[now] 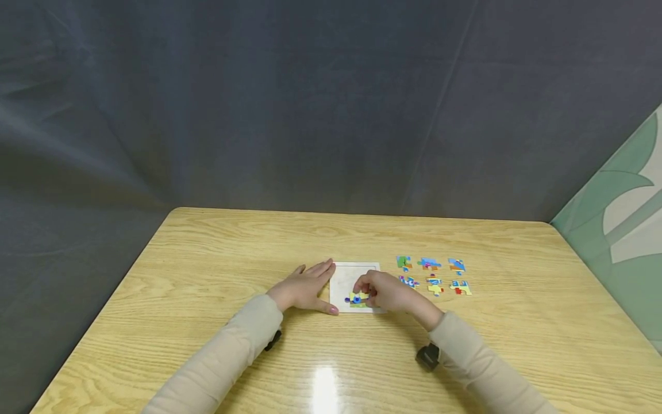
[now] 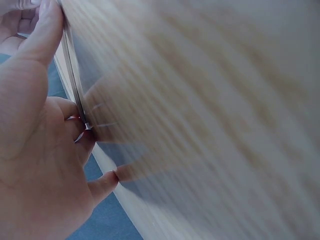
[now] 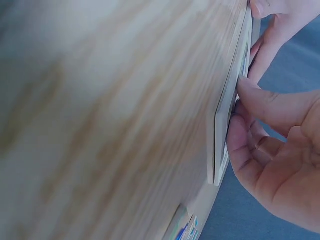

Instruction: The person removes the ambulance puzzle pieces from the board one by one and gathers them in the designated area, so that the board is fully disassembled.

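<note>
A white puzzle tray (image 1: 343, 282) lies flat on the table between the two hands. My left hand (image 1: 308, 287) rests at its left edge with fingers stretched out, thumb at the lower corner. In the left wrist view the same hand (image 2: 45, 145) lies along the tray's side. Over the tray's lower right part, my right hand (image 1: 388, 292) pinches a colourful puzzle piece (image 1: 356, 299), yellow and green with a blue round shape and a purple knob. The right wrist view shows thumb and curled fingers of the right hand (image 3: 280, 145) at the tray frame (image 3: 220, 135), hiding the piece.
Right of the tray several loose puzzle pieces lie in two rows, among them a green one (image 1: 403, 263), a blue one (image 1: 457, 265) and a yellow one (image 1: 434, 284). The wooden table (image 1: 217, 253) ends at a dark curtain (image 1: 331, 115) behind.
</note>
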The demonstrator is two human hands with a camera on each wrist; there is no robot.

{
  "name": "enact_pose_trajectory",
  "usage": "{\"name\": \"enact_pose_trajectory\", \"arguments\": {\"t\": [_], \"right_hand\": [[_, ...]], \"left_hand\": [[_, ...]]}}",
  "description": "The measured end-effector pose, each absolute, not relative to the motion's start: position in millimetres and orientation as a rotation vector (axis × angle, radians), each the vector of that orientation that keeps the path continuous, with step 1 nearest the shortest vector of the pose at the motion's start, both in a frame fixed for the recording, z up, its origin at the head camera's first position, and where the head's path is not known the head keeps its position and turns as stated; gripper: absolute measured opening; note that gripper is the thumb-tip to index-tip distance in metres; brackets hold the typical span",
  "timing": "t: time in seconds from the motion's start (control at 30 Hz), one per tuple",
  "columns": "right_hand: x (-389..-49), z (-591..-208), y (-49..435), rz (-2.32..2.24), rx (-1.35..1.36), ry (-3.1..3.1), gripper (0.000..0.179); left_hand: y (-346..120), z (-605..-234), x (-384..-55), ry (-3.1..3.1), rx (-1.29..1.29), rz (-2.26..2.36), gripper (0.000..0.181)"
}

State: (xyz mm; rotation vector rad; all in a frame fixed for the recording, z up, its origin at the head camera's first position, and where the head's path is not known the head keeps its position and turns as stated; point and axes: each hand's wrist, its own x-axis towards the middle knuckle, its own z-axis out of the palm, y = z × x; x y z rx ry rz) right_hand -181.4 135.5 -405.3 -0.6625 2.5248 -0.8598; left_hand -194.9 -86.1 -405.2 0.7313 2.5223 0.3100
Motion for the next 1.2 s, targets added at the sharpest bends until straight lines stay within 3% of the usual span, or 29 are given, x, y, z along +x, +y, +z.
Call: {"name": "enact_pose_trajectory", "arguments": {"t": [1.2], "right_hand": [[-182.7,-400.3,139.4,-1.066,-0.668,2.413,0.023]], "left_hand": [[-85.8,-403.4,-194.6,2.522,0.745,0.305,0.100]]}}
